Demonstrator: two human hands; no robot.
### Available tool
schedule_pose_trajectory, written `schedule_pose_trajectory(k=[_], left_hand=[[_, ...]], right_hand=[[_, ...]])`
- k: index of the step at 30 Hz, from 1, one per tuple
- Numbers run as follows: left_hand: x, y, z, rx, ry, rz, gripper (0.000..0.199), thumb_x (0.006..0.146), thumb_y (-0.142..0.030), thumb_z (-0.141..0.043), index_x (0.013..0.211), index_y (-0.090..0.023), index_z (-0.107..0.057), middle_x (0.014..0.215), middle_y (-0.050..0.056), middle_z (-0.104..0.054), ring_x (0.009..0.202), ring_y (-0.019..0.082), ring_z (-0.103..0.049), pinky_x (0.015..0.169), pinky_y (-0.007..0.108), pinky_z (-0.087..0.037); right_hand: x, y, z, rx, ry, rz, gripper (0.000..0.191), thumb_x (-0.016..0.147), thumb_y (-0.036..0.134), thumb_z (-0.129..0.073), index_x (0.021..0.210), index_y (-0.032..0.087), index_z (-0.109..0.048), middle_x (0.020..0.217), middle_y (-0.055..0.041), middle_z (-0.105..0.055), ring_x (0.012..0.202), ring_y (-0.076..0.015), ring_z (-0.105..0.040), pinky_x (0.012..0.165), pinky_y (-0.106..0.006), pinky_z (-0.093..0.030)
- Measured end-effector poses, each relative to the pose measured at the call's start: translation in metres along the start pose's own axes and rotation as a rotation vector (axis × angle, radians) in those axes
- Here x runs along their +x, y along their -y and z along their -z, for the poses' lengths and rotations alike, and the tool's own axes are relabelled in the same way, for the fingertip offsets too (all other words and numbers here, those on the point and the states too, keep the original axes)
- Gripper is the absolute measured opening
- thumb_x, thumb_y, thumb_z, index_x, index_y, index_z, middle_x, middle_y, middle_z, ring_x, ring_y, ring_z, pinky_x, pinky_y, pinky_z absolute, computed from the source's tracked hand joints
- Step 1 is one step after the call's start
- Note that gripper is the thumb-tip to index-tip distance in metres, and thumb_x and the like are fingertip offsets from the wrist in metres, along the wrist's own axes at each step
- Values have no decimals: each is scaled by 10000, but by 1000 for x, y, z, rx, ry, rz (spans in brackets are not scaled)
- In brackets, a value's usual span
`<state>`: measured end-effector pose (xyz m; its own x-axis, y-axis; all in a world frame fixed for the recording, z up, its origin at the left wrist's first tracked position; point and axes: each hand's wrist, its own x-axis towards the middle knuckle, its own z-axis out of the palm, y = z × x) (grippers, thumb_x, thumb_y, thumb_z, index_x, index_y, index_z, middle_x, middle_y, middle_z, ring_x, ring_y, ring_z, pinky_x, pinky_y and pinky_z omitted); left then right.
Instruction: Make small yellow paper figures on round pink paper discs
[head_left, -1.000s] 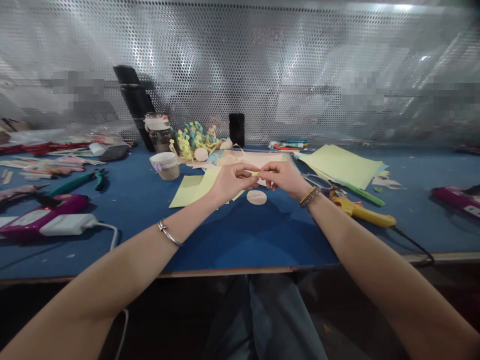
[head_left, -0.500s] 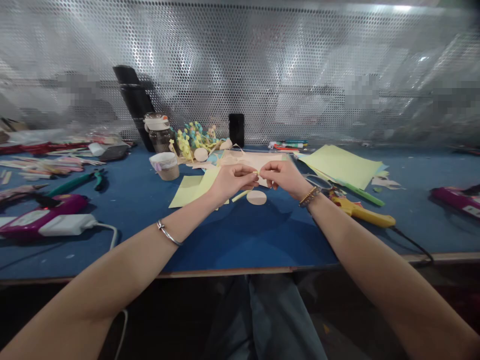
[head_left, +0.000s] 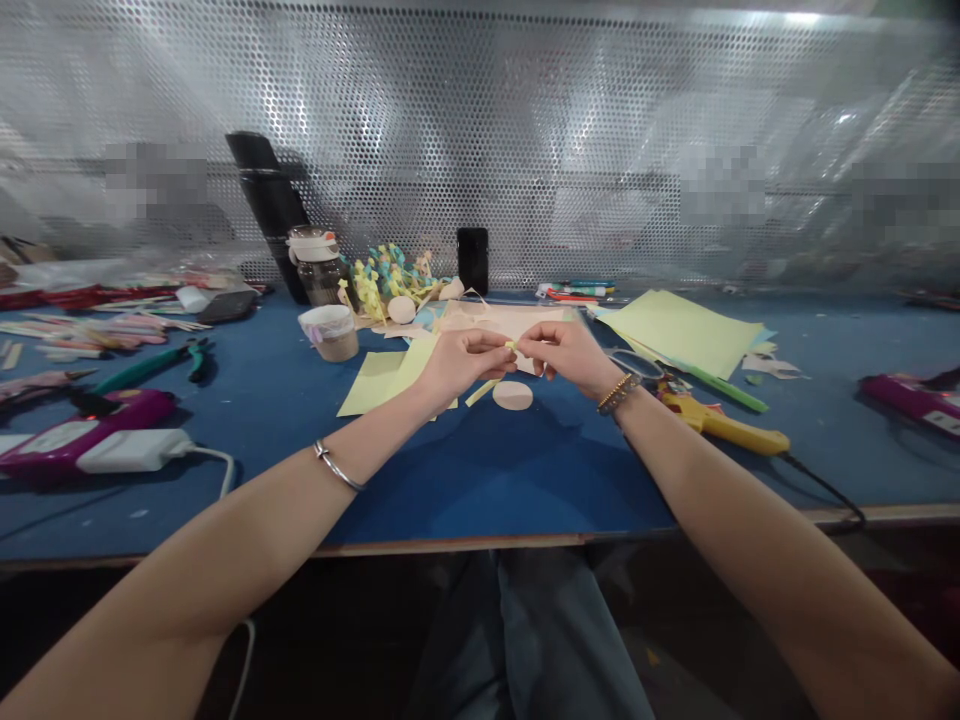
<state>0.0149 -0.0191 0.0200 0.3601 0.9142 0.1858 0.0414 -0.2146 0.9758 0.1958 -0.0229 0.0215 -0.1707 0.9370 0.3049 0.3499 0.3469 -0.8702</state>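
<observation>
My left hand (head_left: 469,362) and my right hand (head_left: 566,352) meet fingertip to fingertip above the middle of the blue table. Both are closed in a pinch on a narrow yellow paper strip (head_left: 481,392); its tail hangs below the left fingers, and a small yellow bit shows between the fingertips. Just under the hands lies a pale oval paper piece (head_left: 513,396). Yellow paper sheets (head_left: 375,382) lie partly beneath my left wrist. Behind my fingers is a pale pink sheet (head_left: 517,318), partly hidden.
A yellow glue gun (head_left: 739,432), a green-handled cutter (head_left: 724,388) and stacked yellow sheets (head_left: 682,330) lie right. A paper cup (head_left: 331,334), yellow and blue paper flowers (head_left: 386,280) and an upright phone (head_left: 472,260) stand behind. Pliers (head_left: 142,367) and a purple power strip (head_left: 90,430) lie left.
The fingertips have shifted very slightly left, and more of the yellow bit shows between them. The hanging tail of the strip has turned a little. Everything else looks the same.
</observation>
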Motion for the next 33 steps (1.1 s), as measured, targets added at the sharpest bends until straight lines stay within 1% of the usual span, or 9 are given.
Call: schedule_pose_trajectory(k=[8,15,21,28,33], left_hand=[[0,1,-2,32,-40,-26,262,693,-226,-735,930,-134,-671,808,83,-731,805,182,-700,782,336,-567],[-2,-3,-4,13,-89,-35,252,694,-194,-725,925,-113,-662,744,61,-713,766,169,-698,782,327,-566],[-1,-2,-4,-7,-93,-43,164,727,-209,-702,856,-122,-650,743,57,-708,741,151,-695,771,312,-565],[-1,-1,-3,22,-84,-68,184,701,-251,-730,816,-139,-638,716,48,-701,733,153,-690,753,307,-564],[1,3,-2,-31,-48,-51,218,717,-263,-712,885,-138,-653,793,72,-724,789,165,-700,801,325,-559]], right_hand=[[0,2,-1,37,-6,-53,95,767,245,-629,735,156,-637,543,0,-576,472,-79,-515,398,-188,-386],[0,1,-1,54,-5,-29,104,770,249,-618,728,154,-622,530,6,-564,470,-78,-513,400,-181,-389],[0,0,-1,45,6,-5,114,774,264,-615,735,157,-615,547,7,-567,474,-77,-517,407,-185,-396],[-1,1,-1,-21,19,41,197,778,352,-645,784,155,-638,599,-3,-592,485,-81,-528,405,-196,-399],[-1,-1,0,-22,14,59,197,787,350,-641,782,153,-638,570,5,-574,469,-77,-508,401,-195,-394]])
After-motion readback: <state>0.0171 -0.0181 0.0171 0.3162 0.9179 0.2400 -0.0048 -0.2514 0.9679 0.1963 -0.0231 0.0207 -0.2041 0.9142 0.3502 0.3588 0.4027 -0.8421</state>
